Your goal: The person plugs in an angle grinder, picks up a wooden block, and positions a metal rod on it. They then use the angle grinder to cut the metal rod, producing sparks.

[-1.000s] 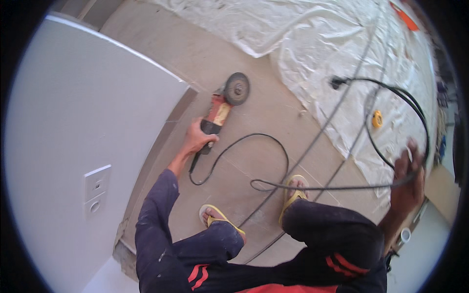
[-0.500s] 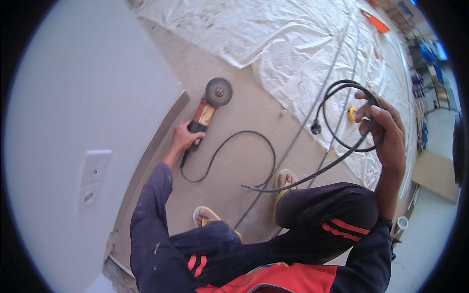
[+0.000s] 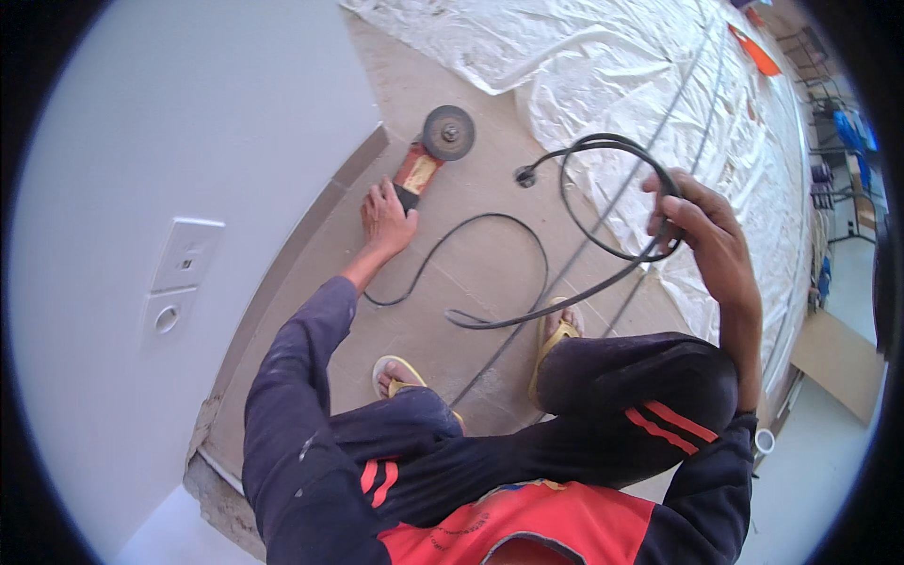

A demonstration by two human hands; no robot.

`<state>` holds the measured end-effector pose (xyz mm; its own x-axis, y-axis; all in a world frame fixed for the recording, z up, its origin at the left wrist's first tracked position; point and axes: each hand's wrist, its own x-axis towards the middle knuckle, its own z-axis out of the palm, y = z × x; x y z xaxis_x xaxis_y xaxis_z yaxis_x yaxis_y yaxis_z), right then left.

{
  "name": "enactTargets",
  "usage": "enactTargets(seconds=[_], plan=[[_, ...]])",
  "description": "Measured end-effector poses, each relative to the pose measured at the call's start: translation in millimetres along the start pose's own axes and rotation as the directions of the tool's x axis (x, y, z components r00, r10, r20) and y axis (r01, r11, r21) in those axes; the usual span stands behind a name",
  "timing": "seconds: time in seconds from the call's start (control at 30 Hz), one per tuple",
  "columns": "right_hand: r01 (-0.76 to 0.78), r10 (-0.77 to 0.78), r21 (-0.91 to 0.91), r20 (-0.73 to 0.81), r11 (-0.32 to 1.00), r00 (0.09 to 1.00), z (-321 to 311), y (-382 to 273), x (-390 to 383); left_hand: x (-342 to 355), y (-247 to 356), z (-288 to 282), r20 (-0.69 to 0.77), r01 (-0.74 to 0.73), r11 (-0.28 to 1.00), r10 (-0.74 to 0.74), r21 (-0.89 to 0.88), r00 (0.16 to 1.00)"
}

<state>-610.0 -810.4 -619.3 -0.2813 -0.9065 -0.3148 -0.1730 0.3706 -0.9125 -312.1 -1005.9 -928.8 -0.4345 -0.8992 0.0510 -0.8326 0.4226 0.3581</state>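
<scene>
An angle grinder [image 3: 420, 173] with a red and black body and a dark grey disc lies on the tan floor near the wall corner. My left hand [image 3: 388, 222] is closed round its black rear end, which the fingers partly cover. Out to the right, my right hand [image 3: 714, 231] is raised, fingers closed on loops of black power cord [image 3: 603, 143]. The cord's plug [image 3: 525, 176] dangles left of the loops. From the coil the cord sags toward my knees, then curves over the floor back to the grinder.
A white wall with a socket plate [image 3: 188, 256] rises on the left, a tile skirting [image 3: 292, 240] at its foot. A crumpled white sheet [image 3: 603, 47] covers the floor ahead and right. An orange object [image 3: 754, 51] lies on it. My sandalled feet [image 3: 400, 375] are below the cord.
My right hand has moved left with the coil, and the plug has swung left. My left hand has turned on the grinder, its back now more upward. The view has shifted slightly.
</scene>
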Motion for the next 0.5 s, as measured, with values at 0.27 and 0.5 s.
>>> enactTargets(seconds=[0.27, 0.5], plan=[[0.106, -0.097, -0.069, 0.111, 0.992, 0.989, 10.6, -10.3, -3.1, 15.0, 164.0, -127.6, -0.232, -0.522, 0.566, 0.505, -0.638, 0.831], [0.312, -0.436, -0.488, -0.163, 0.815, 0.885, -1.0, -10.0, -3.1, 27.1, 175.5, -155.9, 0.160, -0.163, 0.372, 0.698, -0.914, 0.698]])
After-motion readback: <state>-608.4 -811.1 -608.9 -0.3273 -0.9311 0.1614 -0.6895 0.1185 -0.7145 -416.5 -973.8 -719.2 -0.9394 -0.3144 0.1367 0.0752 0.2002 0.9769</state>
